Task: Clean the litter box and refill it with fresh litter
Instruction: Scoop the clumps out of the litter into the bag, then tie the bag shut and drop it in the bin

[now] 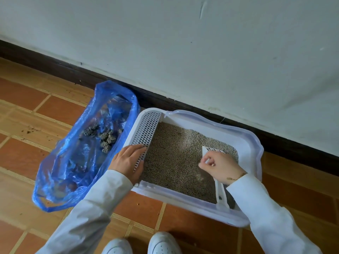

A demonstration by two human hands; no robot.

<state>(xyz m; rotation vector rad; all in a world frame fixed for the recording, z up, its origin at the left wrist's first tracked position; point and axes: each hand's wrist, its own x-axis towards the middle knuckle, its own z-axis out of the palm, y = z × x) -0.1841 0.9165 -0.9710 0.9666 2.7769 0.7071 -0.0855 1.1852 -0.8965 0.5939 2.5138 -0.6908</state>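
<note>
Right hand [219,166] holds scoop [212,150] in litter box [251,143] of litter [174,158].

A floor [60,110] of orange-brown tiles with pale striped borders meets a dark skirting board. On it sit a white litter box [245,142] against the skirting, an open blue plastic bag [60,173] just beside it, two white shoes [161,242], and scattered dark crumbs [29,132].

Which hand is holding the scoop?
The right hand grips the white scoop in the litter. The left hand only rests on the grated step.
</note>
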